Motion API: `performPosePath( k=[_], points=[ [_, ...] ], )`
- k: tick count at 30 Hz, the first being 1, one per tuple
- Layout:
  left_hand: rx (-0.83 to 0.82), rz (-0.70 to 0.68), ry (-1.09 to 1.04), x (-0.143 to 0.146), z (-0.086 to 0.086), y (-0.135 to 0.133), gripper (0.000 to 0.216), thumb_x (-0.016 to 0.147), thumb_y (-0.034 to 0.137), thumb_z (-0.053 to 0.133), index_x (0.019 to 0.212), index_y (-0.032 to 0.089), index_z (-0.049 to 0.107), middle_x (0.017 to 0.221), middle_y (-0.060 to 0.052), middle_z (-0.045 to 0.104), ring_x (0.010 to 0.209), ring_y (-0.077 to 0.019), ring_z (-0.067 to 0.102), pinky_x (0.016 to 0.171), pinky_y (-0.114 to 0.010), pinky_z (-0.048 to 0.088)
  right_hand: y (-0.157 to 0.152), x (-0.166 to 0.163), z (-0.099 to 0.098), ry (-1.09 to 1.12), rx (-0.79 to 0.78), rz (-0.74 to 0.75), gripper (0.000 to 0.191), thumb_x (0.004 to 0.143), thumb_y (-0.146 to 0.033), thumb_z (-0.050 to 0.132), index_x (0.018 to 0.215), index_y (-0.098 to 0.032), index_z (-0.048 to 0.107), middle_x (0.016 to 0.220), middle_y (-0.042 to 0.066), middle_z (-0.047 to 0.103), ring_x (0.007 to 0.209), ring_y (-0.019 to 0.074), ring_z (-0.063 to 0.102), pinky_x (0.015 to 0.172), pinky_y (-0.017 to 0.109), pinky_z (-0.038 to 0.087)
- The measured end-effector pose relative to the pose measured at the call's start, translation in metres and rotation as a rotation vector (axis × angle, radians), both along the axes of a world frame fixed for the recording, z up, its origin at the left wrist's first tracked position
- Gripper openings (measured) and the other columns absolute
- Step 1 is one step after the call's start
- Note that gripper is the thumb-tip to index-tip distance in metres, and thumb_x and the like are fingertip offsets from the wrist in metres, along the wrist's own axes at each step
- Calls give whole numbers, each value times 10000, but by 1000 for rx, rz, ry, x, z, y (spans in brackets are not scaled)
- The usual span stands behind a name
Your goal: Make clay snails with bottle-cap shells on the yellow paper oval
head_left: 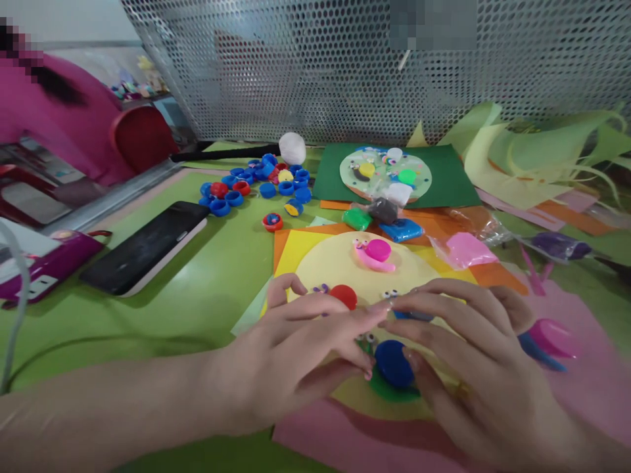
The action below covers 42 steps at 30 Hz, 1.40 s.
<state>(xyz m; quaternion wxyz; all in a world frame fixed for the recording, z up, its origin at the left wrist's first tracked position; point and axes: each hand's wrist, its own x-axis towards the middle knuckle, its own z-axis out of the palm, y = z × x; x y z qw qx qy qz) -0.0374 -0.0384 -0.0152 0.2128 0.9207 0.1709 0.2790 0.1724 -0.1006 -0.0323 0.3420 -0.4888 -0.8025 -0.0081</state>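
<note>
My left hand (pixel 290 358) reaches over a cream paper circle (pixel 320 253), its fingers stretched out and apart. Its index fingertip meets the fingertips of my right hand (pixel 483 355), which comes in from the right with fingers spread and lightly bent. Below the fingertips lies a snail shape with a dark blue bottle cap (pixel 394 363) on green clay; my right thumb is at the cap's edge. Partly hidden by my hands are a red bottle cap (pixel 344 297) and a blue clay figure (pixel 401 314) with googly eyes. A pink clay snail (pixel 373 253) is in full view higher on the circle.
Blue and red bottle caps (pixel 256 180) cluster behind, beside a dark phone (pixel 148 246). Bagged clay (pixel 470 249) lies to the right. A decorated disc (pixel 357 174) rests on green card. A perforated metal panel (pixel 296 72) stands behind; a person in pink (pixel 64 118) is at left.
</note>
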Motion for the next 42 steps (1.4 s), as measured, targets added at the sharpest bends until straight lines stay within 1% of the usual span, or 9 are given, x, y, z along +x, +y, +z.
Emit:
performPosePath(
  k=[3, 5, 10, 15, 23, 27, 34, 38, 42],
  points=[
    [-168, -49, 18, 2, -8, 5, 579, 838, 140, 581, 1317, 267, 282, 826, 104, 722, 920, -141, 565, 859, -316, 220, 1, 2, 0, 45, -24, -37, 198, 787, -142, 466, 897, -223, 608, 985, 31, 619, 974, 254, 496, 782, 482, 376],
    [-212, -84, 53, 3, -12, 7, 618, 833, 129, 587, 1330, 277, 251, 834, 103, 721, 937, -151, 549, 848, -326, 203, 1, 2, -1, 52, -40, -31, 206, 783, -128, 461, 896, -221, 606, 979, 28, 616, 970, 243, 496, 775, 470, 380],
    [-180, -98, 52, 6, -12, 8, 594, 855, 147, 563, 1333, 289, 240, 832, 102, 718, 903, -151, 542, 836, -329, 192, 3, 1, -2, 52, -60, -3, 189, 787, -125, 470, 884, -208, 609, 1002, 30, 609, 993, 236, 488, 796, 458, 373],
    [-133, -85, 52, 8, -12, 10, 569, 872, 180, 548, 1336, 280, 233, 827, 89, 717, 934, -148, 537, 843, -320, 195, 4, 0, -2, 65, -63, 1, 190, 784, -114, 460, 873, -189, 610, 994, 43, 609, 971, 237, 498, 792, 445, 372],
    [-256, -65, 121, 8, -8, 11, 591, 865, 195, 553, 1342, 296, 219, 813, 89, 716, 953, -156, 545, 860, -333, 201, 5, 1, -1, 51, -58, 5, 176, 787, -109, 458, 843, -172, 612, 991, 65, 609, 968, 245, 498, 783, 437, 365],
    [-337, 8, 128, 8, -6, 11, 600, 848, 241, 578, 1342, 271, 240, 770, 80, 713, 912, -157, 561, 858, -324, 224, 5, 0, 0, 63, -45, 29, 142, 782, -103, 493, 850, -167, 600, 969, 60, 609, 951, 231, 500, 773, 424, 368],
    [-301, -35, 250, 9, -4, 17, 572, 891, 225, 502, 1362, 283, 182, 842, 55, 711, 1036, -185, 496, 884, -359, 161, 5, -1, 0, 66, -43, 42, 157, 773, -89, 498, 864, -157, 606, 965, 67, 609, 959, 233, 500, 780, 425, 367],
    [-267, -79, 333, 11, 0, 20, 570, 899, 198, 475, 1367, 290, 164, 867, 55, 704, 1082, -196, 452, 888, -383, 179, 5, 0, -1, 58, -50, 38, 187, 775, -94, 486, 883, -170, 618, 959, 61, 608, 969, 237, 497, 787, 421, 356],
    [-235, -140, 319, 14, 1, 22, 530, 911, 197, 420, 1373, 299, 180, 860, 51, 697, 1077, -215, 447, 897, -395, 237, 5, 0, -1, 61, -44, 37, 185, 764, -93, 488, 869, -175, 616, 935, 55, 611, 965, 239, 497, 777, 413, 345]
  ],
)
